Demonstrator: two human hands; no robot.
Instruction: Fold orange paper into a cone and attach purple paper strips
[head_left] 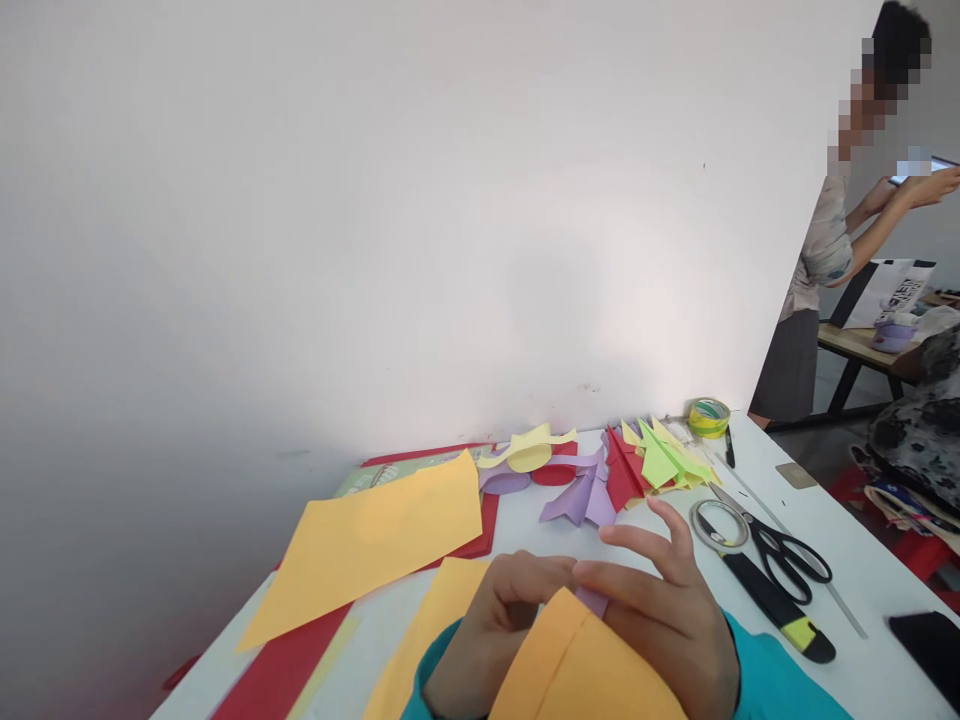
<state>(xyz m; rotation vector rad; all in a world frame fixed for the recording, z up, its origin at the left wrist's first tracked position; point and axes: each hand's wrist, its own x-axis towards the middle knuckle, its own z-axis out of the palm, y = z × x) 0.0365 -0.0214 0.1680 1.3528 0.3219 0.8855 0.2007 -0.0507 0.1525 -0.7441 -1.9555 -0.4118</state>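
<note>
Both my hands meet low in the middle of the white table [757,470]. My left hand [499,625] is curled closed round the edge of an orange paper sheet [577,665] that bends up toward me. My right hand [664,605] rests on the same orange sheet, thumb and fingers pressed to its fold, with the upper fingers stretched out. A small purple scrap [592,600] shows between the hands. A second orange sheet [371,540] lies to the left over red paper [281,665].
Folded paper planes, purple [581,497], red [622,475] and light green [667,460], lie beyond the hands, with paper loops [529,455]. Right of them are a tape roll [709,417], scissors [784,555], a utility knife [772,600], a ruler, and a dark phone [930,645]. A person stands far right.
</note>
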